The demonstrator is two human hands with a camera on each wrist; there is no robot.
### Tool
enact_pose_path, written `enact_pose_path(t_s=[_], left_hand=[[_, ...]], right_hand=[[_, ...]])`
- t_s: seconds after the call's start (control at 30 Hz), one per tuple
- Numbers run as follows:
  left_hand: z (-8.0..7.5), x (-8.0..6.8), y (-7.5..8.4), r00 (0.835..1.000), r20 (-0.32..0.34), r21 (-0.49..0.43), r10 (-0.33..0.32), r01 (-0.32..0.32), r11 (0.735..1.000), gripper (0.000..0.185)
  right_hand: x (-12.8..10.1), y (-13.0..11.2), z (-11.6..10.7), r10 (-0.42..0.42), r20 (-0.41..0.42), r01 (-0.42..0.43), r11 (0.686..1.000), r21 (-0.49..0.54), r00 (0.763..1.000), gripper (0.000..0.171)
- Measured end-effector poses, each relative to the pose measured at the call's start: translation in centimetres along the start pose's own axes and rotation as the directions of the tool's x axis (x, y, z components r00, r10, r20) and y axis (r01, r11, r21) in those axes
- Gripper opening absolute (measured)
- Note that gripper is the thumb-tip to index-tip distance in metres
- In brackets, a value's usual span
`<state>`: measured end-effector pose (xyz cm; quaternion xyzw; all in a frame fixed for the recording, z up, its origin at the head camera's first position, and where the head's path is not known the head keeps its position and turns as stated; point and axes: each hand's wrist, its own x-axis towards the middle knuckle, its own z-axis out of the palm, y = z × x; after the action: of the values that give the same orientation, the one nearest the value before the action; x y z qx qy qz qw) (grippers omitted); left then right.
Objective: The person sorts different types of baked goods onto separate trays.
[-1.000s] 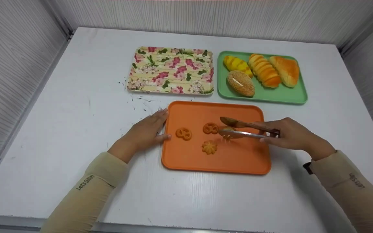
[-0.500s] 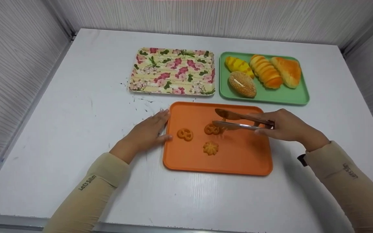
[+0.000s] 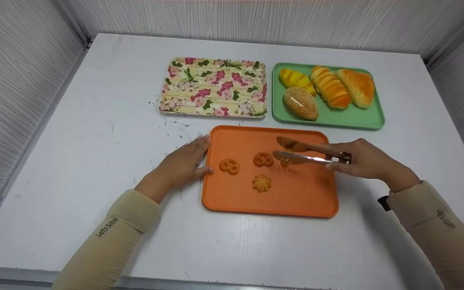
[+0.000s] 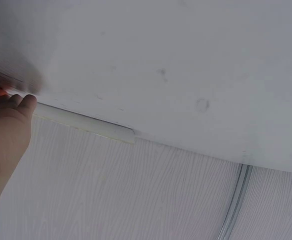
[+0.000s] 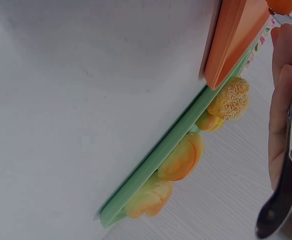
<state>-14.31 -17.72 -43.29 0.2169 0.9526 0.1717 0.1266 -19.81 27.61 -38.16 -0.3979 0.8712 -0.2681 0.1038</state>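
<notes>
My left hand (image 3: pixel 175 169) lies along the left edge of an orange tray (image 3: pixel 232 197), fingers extended and thumb touching the rim. In my right hand (image 3: pixel 371 159) I grip metal tongs (image 3: pixel 306 158), whose tips are over the tray's right half. A small orange-yellow piece (image 5: pixel 283 6) shows at the tong tips in the right wrist view; the tongs partly hide it in the head view. Beside the tips lies a pretzel-shaped cookie (image 3: pixel 263 160). Another pretzel cookie (image 3: pixel 229 166) lies farther left, and a flower-shaped cookie (image 3: pixel 262 183) sits nearer the front.
Behind the orange tray stands a floral tray (image 3: pixel 216 92). To its right, a green tray (image 3: pixel 361 120) holds a sesame bun (image 3: pixel 301 103), a yellow bread (image 3: pixel 296 80), a ridged roll (image 3: pixel 330 87) and a triangular bread (image 3: pixel 357 88). Patterned panels surround the white table (image 3: pixel 95 141).
The tongs shift up and left over the right pretzel cookie, then come back right, uncovering it. My left hand stays at the tray's edge.
</notes>
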Motion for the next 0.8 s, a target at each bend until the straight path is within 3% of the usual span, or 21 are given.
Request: enact_pose_path(t_s=[0.4,0.8], left_hand=[[-0.1,0.0,0.0,1.0,-0.001,0.002,0.003,-0.003,1.0,0.084],[0.0,0.0,0.1,1.0,0.01,-0.002,-0.016,0.016,1.0,0.083]], right_hand=[[-0.2,0.1,0.1,-0.013,0.051,0.017,0.997,-0.072,0.999,0.046],[0.9,-0.2,0.0,0.003,-0.006,-0.003,1.0,-0.019,1.0,0.043]])
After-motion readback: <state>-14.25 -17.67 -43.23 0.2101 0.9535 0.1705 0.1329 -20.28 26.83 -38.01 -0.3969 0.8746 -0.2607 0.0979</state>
